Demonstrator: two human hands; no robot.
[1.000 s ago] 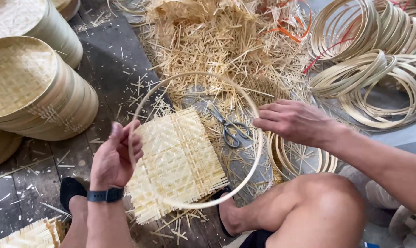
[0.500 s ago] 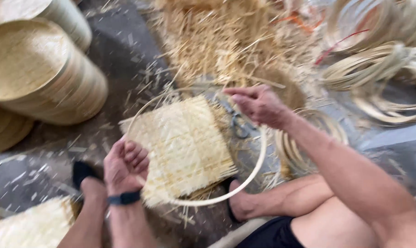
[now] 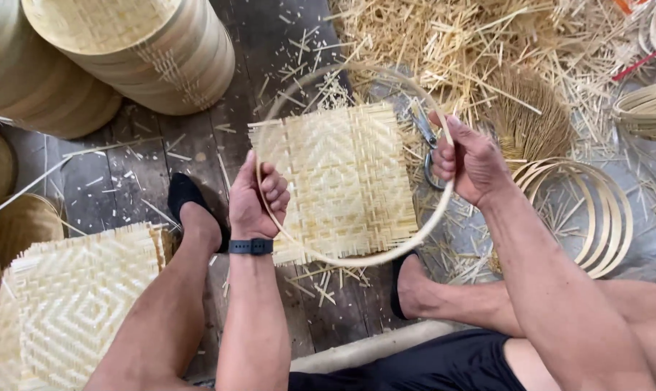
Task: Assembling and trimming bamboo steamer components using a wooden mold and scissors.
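Bamboo hoop [image 3: 321, 253] is being gripped on opposite sides: left hand [image 3: 259, 199] fingers are curling shut around its left rim, right hand [image 3: 469, 163] fingers pinching its right rim. It is circling the square woven bamboo mat [image 3: 339, 177] lying flat between both hands, above the wooden floor [image 3: 125, 174].

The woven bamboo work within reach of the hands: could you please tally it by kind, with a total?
Square woven pale bamboo mats: 2, one under the hoop, one at lower left
Thin round bamboo hoop gripped by the left hand and right hand: 1
Grey metal scissors on the floor: 1
Total: 4
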